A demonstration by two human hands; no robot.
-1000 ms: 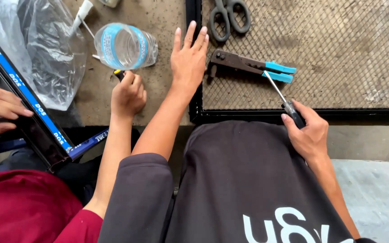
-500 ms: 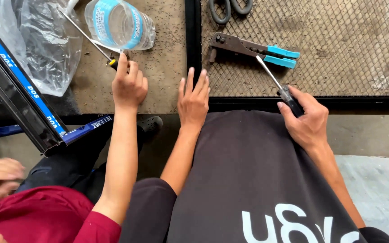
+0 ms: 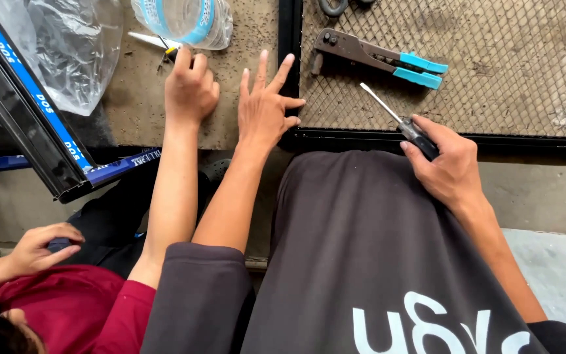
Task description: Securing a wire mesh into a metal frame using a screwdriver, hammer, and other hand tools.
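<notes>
Mesh panel (image 3: 492,78) is lying on the table (image 3: 244,118), its black frame edge running just under the right hand (image 3: 450,164); bare mesh is lying open beyond. Screwdriver (image 3: 397,118) is pointing up-left over the mesh, long axis diagonal, right hand gripping its handle. Left hand (image 3: 263,108) is spreading wide, fingers touching table and frame. Co-worker's hand (image 3: 190,88) is sitting just beside it.

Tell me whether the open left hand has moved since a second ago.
Yes. The left hand has drawn back toward the body, down the black mesh frame's left rail to its near corner.
</notes>
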